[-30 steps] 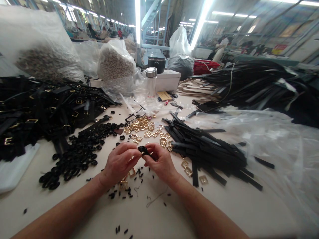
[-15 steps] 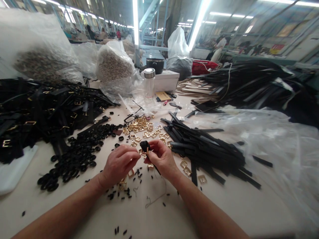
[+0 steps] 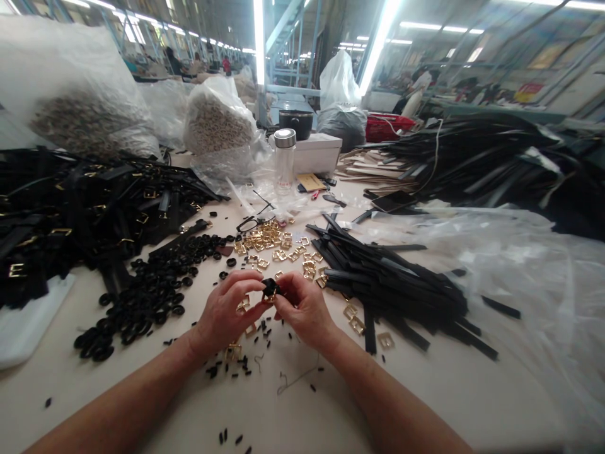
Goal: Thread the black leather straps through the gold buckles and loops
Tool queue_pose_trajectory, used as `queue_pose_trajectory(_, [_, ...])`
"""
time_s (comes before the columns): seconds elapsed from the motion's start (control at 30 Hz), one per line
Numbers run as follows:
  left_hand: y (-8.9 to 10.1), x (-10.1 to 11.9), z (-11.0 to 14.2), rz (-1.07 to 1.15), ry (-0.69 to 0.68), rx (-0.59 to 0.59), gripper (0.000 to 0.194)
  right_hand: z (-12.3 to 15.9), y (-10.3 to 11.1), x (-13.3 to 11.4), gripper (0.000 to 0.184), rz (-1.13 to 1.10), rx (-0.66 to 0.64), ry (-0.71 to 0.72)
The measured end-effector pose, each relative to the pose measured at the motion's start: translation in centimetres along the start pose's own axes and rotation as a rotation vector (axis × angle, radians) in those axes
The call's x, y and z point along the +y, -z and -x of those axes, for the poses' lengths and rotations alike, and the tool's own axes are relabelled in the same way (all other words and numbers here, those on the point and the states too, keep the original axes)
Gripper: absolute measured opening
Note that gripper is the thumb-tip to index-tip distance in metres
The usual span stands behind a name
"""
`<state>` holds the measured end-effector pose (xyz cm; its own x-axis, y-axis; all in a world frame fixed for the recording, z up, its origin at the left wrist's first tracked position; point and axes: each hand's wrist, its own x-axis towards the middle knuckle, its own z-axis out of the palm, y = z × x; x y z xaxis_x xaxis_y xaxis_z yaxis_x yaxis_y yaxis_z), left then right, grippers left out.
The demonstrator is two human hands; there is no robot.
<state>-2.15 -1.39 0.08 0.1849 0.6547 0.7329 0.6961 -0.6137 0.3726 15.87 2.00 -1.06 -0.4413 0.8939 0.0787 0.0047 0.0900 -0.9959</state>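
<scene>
Between my two hands is a small black strap loop [image 3: 270, 287] with a gold buckle [image 3: 269, 298] on it. My left hand [image 3: 222, 312] pinches this piece from the left with thumb and fingertips. From the other side, the thumb and curled fingers of my right hand [image 3: 305, 309] grip it too, covering part of it. Just beyond my fingers lie loose gold buckles [image 3: 265, 238]. Beneath and in front of my hands, small black pellets [image 3: 241, 364] are scattered on the pale table [image 3: 326, 410], along with a thin thread [image 3: 297, 380].
Coiled black strap loops [image 3: 142, 296] are heaped left, below a pile of buckled black straps [image 3: 94, 208]. Cut black strips [image 3: 397, 284] lie right, beside plastic sheeting [image 3: 510, 271]. A glass bottle [image 3: 284, 165], a white box [image 3: 319, 154] and filled bags [image 3: 220, 120] stand behind.
My left hand has come right and taken hold of the black loop and buckle. My right hand has turned slightly, and the piece has shifted a little left and down.
</scene>
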Motion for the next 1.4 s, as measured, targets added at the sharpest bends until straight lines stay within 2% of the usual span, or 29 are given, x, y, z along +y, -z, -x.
queue_pose_trajectory(0.17, [0.3,-0.1,-0.1,0.046,-0.021,-0.020,0.021,0.1,0.2,-0.2,0.010,0.306,0.047,0.143])
queue_pose_trajectory(0.37, [0.2,0.0,-0.2,0.060,0.024,-0.057,0.014,0.1,0.2,-0.3,0.010,0.474,0.095,0.233])
queue_pose_trajectory(0.57, [0.2,0.0,0.0,-0.009,0.100,-0.062,0.018,0.3,0.0,-0.6,0.009,0.474,0.087,0.223])
queue_pose_trajectory(0.97, [0.5,0.0,0.0,-0.005,-0.027,0.004,0.029,0.5,0.0,-1.3,0.015,0.454,0.097,0.314])
queue_pose_trajectory(1.1, [0.5,-0.2,0.2,0.011,-0.031,0.029,0.031,0.6,0.0,-1.4,0.019,0.456,0.102,0.352])
queue_pose_trajectory(1.4, [0.8,0.1,0.0,0.033,-0.101,0.038,0.031,0.6,-0.2,-1.3,0.011,0.480,0.161,0.412])
